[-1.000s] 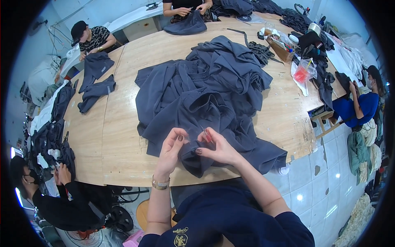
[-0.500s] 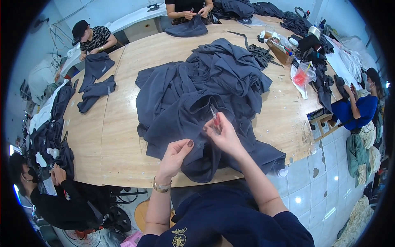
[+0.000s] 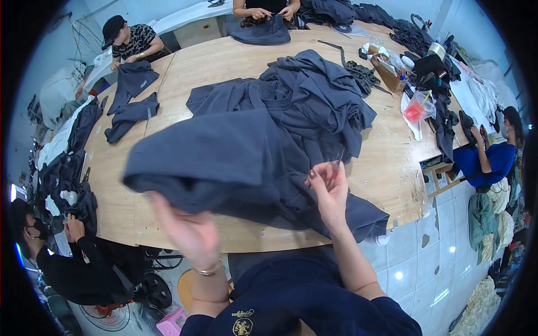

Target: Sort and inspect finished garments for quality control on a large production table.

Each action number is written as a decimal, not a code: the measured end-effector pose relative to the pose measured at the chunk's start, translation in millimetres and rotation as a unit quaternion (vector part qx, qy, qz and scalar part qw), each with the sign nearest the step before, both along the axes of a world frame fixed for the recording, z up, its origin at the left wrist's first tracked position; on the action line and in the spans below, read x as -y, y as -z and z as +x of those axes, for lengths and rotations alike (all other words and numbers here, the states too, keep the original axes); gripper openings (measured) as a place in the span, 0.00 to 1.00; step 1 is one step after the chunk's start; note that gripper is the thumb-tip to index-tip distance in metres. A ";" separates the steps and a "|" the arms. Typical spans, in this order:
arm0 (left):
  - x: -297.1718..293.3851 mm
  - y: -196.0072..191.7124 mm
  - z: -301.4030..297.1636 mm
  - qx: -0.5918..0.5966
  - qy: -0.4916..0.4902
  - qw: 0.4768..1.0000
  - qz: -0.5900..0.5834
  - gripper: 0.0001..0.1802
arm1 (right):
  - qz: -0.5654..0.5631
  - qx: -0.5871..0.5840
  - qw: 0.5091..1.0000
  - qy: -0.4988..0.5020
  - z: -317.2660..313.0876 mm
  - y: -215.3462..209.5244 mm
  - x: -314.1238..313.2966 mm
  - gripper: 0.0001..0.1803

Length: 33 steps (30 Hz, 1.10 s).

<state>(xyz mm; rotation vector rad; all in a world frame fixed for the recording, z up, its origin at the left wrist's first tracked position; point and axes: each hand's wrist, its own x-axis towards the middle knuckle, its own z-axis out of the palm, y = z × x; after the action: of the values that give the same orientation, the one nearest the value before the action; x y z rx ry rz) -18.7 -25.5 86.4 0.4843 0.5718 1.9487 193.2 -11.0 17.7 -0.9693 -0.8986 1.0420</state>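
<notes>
A dark grey-blue garment (image 3: 196, 148), possibly trousers or shorts, is spread out in front of me, its left part raised above the table. My left hand (image 3: 188, 227) is under that part's near edge, palm up; its fingers are smeared by motion and partly hidden by the cloth. My right hand (image 3: 329, 187) is closed around small red-handled thread snips (image 3: 337, 166), their thin blades pointing up and away, close to the cloth. Beyond lies a heap of similar garments (image 3: 319, 92), where a gathered elastic waistband shows.
The wooden table (image 3: 386, 179) holds two folded dark pieces (image 3: 133, 116) at left. At right are a red drink in a plastic bag (image 3: 416, 109) and a brown box (image 3: 388, 73) of small items. Co-workers sit left, right and far; one person's hands (image 3: 274, 12) handle dark cloth.
My left hand has swung left and lower, and the garment part has flipped over leftward. My right hand, still holding the snips, has moved right. The gathered opening near the snips is now covered.
</notes>
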 end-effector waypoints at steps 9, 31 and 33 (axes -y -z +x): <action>26.8 74.3 62.3 0.000 0.314 0.934 -0.167 0.09 | -0.043 -0.030 0.988 -0.147 -3.9 29.2 6.5 0.14; 15.1 87.9 60.0 -0.024 0.301 0.944 -0.129 0.08 | -0.017 0.375 0.919 -0.120 2.5 21.3 33.4 0.15; 14.7 88.5 59.1 -0.020 0.310 0.942 -0.124 0.08 | -0.015 0.396 0.908 -0.137 2.4 21.2 33.6 0.15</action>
<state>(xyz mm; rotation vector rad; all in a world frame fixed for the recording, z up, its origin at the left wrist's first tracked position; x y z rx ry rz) 40.4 -40.3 -2.0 0.4738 0.5931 1.2506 195.6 -44.6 -3.5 -1.3506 -1.7315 0.8842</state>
